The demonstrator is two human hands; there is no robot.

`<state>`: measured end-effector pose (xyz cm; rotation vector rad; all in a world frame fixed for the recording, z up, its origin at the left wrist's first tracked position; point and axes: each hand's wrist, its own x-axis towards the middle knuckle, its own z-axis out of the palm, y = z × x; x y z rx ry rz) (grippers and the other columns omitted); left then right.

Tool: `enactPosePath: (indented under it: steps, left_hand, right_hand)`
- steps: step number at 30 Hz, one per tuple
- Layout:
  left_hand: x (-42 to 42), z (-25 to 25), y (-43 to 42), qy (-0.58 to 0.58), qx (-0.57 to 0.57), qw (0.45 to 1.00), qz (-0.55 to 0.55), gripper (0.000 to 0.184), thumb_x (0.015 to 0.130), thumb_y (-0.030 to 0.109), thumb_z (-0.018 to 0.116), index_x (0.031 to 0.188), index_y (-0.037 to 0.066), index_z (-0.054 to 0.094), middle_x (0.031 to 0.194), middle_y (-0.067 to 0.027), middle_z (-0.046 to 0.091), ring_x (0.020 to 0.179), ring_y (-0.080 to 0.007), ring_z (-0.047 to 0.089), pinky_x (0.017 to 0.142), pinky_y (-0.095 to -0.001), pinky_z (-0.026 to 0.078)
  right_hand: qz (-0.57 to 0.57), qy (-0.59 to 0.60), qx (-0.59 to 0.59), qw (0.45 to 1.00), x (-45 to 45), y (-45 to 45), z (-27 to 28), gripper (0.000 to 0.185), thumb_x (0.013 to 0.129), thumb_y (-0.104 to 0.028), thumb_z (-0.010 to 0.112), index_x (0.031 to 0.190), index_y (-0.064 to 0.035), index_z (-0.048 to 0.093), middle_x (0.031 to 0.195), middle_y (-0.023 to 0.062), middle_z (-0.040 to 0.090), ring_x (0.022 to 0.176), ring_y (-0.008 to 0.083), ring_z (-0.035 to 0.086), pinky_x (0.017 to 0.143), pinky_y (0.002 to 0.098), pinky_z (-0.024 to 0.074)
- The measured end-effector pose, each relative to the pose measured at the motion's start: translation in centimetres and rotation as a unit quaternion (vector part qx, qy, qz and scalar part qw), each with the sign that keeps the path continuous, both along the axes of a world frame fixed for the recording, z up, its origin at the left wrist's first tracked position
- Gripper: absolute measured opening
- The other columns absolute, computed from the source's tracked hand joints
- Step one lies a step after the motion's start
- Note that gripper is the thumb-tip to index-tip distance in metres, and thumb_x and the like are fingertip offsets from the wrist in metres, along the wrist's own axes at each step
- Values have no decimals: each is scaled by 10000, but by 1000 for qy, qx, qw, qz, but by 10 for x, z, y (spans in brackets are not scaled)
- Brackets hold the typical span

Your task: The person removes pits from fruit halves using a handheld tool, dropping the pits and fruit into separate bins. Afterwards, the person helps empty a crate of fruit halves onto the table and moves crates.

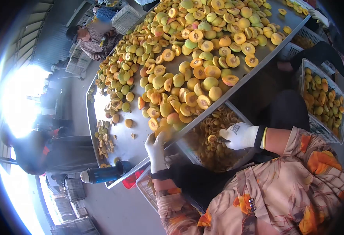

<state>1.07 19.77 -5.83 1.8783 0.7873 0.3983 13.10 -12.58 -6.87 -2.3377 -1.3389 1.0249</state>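
Observation:
My left hand (155, 152), in a white glove, is at the near rim of the metal table (250, 74). Its fingers are bent at a yellow peach half (166, 132), which is blurred, so the grip shows only in part. My right hand (240, 136), also gloved in white, is closed on a small metal tool (223, 140) whose narrow tip points left; the glove hides its handle. Just beyond that tip, a peach half (212, 138) lies over the crate (238, 111) of brownish pits and scraps below the table edge. Many halved yellow-green peaches (195, 74) cover the tabletop.
A white crate of peach halves (323, 100) stands at the right. A blue flask (97, 175) lies at the table's lower left corner, above a red container (132, 180). Across the table is a person in a patterned top (95, 41). Stacked crates (74, 190) stand at lower left.

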Motion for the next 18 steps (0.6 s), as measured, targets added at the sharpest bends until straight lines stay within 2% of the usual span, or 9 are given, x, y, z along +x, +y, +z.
enactPosePath:
  steps: [2, 3, 4, 6, 8, 11, 13, 16, 18]
  left_hand:
    - [-14, 8, -4, -101, -136, 985, 34, 336, 904, 195, 673, 1142, -41, 645, 1043, -151, 693, 928, -267, 686, 844, -384, 561]
    - [-20, 9, -10, -166, -215, 961, 55, 385, 899, 210, 675, 1189, -37, 619, 1089, -185, 683, 941, -292, 686, 838, -405, 570]
    - [-25, 10, -16, -232, -291, 925, 73, 436, 894, 225, 677, 1236, -33, 594, 1135, -219, 673, 954, -318, 687, 832, -425, 579]
    - [-38, 26, -36, -271, -389, 880, 38, 433, 908, 213, 658, 1265, -7, 553, 1198, -240, 637, 965, -340, 666, 844, -470, 592]
    - [-50, 36, -55, -297, -454, 840, 1, 427, 913, 232, 662, 1256, -2, 563, 1202, -244, 635, 961, -336, 657, 852, -458, 585]
    - [-48, 56, -101, -297, -358, 885, 26, 507, 947, 337, 661, 1303, -10, 558, 1203, -227, 632, 1006, -303, 620, 873, -419, 547]
    - [-54, 56, -115, -340, -445, 829, 2, 544, 999, 405, 609, 1325, -27, 555, 1195, -205, 636, 1041, -284, 608, 876, -402, 522]
    - [-59, 61, -144, -304, -280, 911, -3, 542, 1037, 429, 549, 1313, -37, 557, 1174, -193, 647, 1016, -270, 618, 877, -401, 525]
    - [-60, 70, -167, -285, -195, 938, 5, 555, 1059, 450, 500, 1309, -42, 555, 1132, -181, 663, 987, -256, 630, 879, -391, 534]
  right_hand:
    - [-4, -9, -4, 1000, -2, -2, -17, 341, 892, -233, 578, 1133, -2, 646, 1012, 232, 727, 964, 394, 710, 842, 495, 547]
    - [115, -74, -125, 983, 1, -3, -25, 337, 882, -228, 599, 1126, -6, 671, 1027, 216, 734, 988, 382, 710, 847, 471, 552]
    - [136, -89, -124, 979, 2, -10, -30, 319, 863, -184, 600, 1114, -10, 692, 1041, 202, 738, 1005, 372, 709, 849, 450, 556]
    - [17, -35, -74, 996, -6, -8, -3, 330, 851, -143, 569, 1132, -6, 676, 1057, 219, 730, 1013, 378, 704, 859, 458, 552]
    - [6, -45, -16, 999, -10, -8, -8, 376, 852, -161, 549, 1175, 17, 620, 1035, 239, 723, 966, 401, 705, 845, 494, 542]
    - [-8, 19, 100, 995, -23, -12, 30, 352, 878, -232, 597, 1125, 19, 598, 934, 258, 713, 899, 430, 699, 794, 499, 537]
    - [-21, 61, 248, 967, -41, -12, 38, 348, 885, -256, 629, 1099, 15, 587, 882, 267, 702, 870, 444, 693, 769, 497, 533]
    - [-35, 117, 379, 917, -69, -3, 78, 269, 907, -194, 670, 1064, -19, 540, 788, 246, 680, 738, 445, 679, 646, 503, 516]
    - [-17, 37, 439, 898, -81, 4, 78, 232, 916, -176, 639, 1029, -8, 526, 749, 225, 668, 686, 427, 674, 606, 492, 510]
